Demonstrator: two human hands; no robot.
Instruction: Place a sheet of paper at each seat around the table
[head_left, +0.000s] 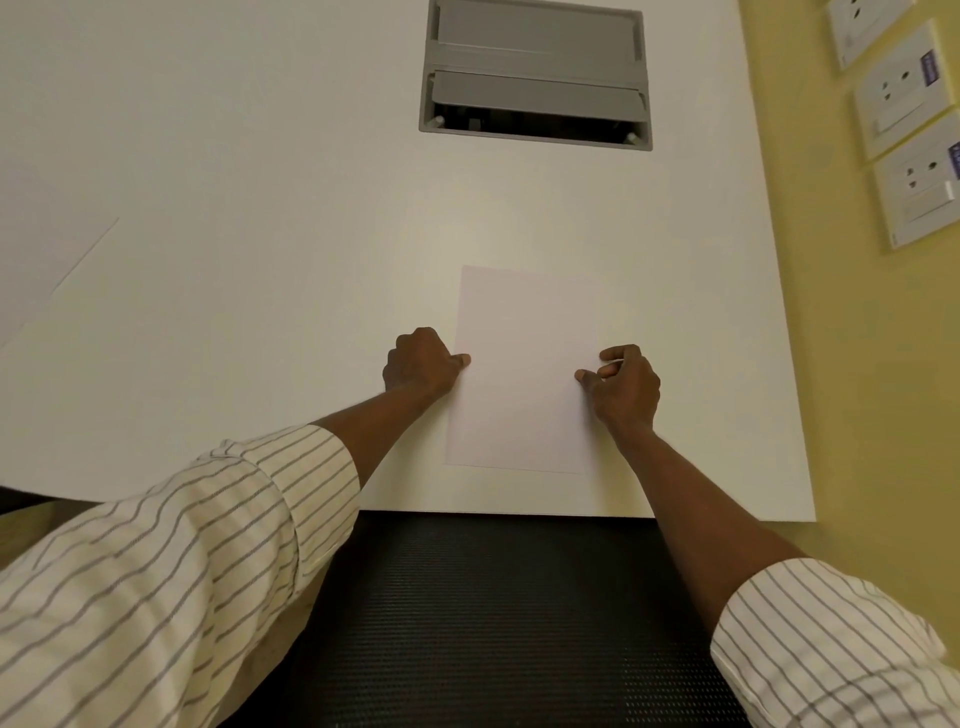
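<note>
Striped sleeves (171, 561) frame our view, but we start with the sheet of paper (522, 374), flat on the white table (234, 208) near its front edge. Our left hand (421, 364) pinches its left edge, fingers curled; our right hand (626, 387) pinches its right edge likewise. Beyond sits a grey cable box (535, 73); wall sockets (904, 98) line the right. Another sheet (36, 260) lies far left.

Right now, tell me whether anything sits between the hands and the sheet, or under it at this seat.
Nothing visible does. The left hand and right hand already pinch the sheet of paper at its side edges, and it lies flat on the bare white table, short of the grey cable box.
</note>
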